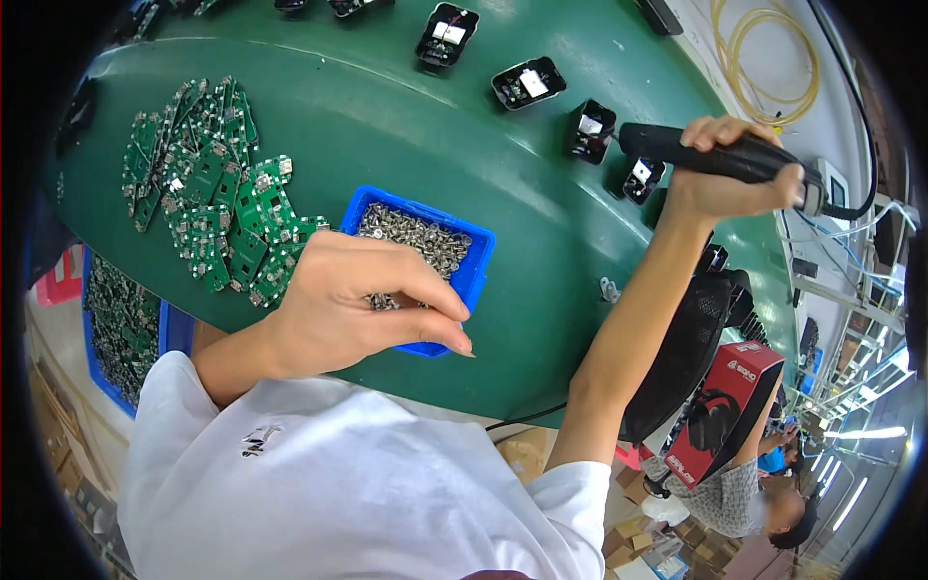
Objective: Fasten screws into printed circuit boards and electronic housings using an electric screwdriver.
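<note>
My right hand point(725, 174) is wrapped round a black electric screwdriver point(667, 145), held out at the upper right. The tool's front end points left, at an open black housing point(592, 132) with a white part inside. My left hand point(358, 300) hovers over the near side of a blue bin point(476, 275) full of small silvery screws point(416, 237). Its thumb and index finger are brought together in a pinch, and whatever lies between the tips is too small to name.
Green circuit boards point(208, 184) lie heaped on the green table point(319, 106) at left. More black housings point(447, 35) stand in a curved row along the far side. Lower left is a blue crate point(126, 382) of boards. A red headphone box point(725, 411) and another person point(735, 503) are at right.
</note>
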The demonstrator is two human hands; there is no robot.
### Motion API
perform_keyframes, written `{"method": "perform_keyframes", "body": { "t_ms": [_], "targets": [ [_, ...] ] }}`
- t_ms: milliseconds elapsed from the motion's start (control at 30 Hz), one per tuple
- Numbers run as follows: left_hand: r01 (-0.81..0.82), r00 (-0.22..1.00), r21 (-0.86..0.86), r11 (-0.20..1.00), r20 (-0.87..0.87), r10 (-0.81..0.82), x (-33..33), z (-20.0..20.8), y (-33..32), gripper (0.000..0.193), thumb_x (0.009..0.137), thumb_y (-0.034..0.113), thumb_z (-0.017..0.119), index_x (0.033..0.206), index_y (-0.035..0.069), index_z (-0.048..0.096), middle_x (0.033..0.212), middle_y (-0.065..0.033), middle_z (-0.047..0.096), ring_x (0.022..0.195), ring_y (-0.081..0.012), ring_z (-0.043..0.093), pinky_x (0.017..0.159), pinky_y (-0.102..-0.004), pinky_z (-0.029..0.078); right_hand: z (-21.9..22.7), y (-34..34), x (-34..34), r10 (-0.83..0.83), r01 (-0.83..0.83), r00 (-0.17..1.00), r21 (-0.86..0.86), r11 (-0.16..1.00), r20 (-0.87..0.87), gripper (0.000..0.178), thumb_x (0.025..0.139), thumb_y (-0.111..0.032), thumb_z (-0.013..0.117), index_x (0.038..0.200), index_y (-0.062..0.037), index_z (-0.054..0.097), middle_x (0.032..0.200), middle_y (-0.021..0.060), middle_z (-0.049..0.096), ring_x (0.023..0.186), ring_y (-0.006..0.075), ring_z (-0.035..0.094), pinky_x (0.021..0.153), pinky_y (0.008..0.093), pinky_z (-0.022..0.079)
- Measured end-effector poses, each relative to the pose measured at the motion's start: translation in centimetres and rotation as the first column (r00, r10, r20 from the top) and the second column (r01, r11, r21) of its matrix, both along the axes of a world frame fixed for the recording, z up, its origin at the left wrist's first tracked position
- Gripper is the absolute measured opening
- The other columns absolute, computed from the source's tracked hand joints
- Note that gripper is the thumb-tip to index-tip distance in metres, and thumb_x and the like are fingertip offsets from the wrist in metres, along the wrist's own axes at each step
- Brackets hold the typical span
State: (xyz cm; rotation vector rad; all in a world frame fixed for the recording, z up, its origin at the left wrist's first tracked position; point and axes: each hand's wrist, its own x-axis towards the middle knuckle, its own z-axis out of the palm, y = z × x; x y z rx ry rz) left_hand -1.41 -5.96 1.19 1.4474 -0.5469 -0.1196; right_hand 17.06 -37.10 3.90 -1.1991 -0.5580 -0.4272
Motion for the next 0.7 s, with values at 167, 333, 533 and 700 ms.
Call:
{"method": "perform_keyframes", "body": {
  "t_ms": [167,333,533,700],
  "targets": [
    [-0.007,0.975,-0.209,0.978,-0.221,-0.04,-0.6,0.6,-0.7,0.025,0.067,-0.011,0.084,0.088,-0.003,0.072,0.085,-0.017,0.074,0.077,-0.0279,0.074,0.071,-0.0336,0.063,7.7,2.1,-7.6,0.344,-0.341,0.938,0.318,0.885,0.047,0.048,0.078,-0.061,0.06,0.079,-0.0126,0.062,0.06,0.0003,0.058,0.042,0.0118,0.051,0.037,0.0254,0.042],
    [0.051,0.995,-0.394,0.918,-0.056,-0.08,-0.2,1.0,-2.2,0.027,0.069,-0.013,0.084,0.093,-0.007,0.071,0.085,-0.019,0.073,0.08,-0.0301,0.074,0.073,-0.0366,0.065,10.4,6.0,-14.7,0.556,-0.729,0.684,0.455,0.511,0.472,0.043,0.082,-0.044,0.065,0.081,-0.0017,0.065,0.061,0.0131,0.065,0.037,0.0258,0.056,0.033,0.0371,0.053],
    [0.131,0.984,-0.504,0.854,-0.04,-0.175,-1.6,2.0,-3.9,0.029,0.069,-0.014,0.083,0.094,-0.009,0.069,0.086,-0.0193,0.074,0.081,-0.0304,0.075,0.074,-0.0345,0.065,10.1,6.8,-15.6,0.643,-0.809,0.577,0.458,0.367,0.504,0.022,0.096,-0.021,0.06,0.077,-0.0103,0.061,0.059,-0.0002,0.058,0.039,0.0111,0.047,0.037,0.0255,0.046],
    [0.132,0.869,-0.552,0.823,-0.336,-0.364,-2.6,1.6,-3.8,0.029,0.069,-0.015,0.082,0.093,-0.007,0.068,0.089,-0.0214,0.074,0.081,-0.0311,0.075,0.074,-0.0312,0.065,10.2,7.1,-15.8,0.606,-0.76,0.646,0.458,0.46,0.463,0.045,0.086,-0.045,0.059,0.083,-0.0012,0.067,0.063,0.0152,0.066,0.04,0.0281,0.059,0.035,0.0395,0.055]
  ]
}}
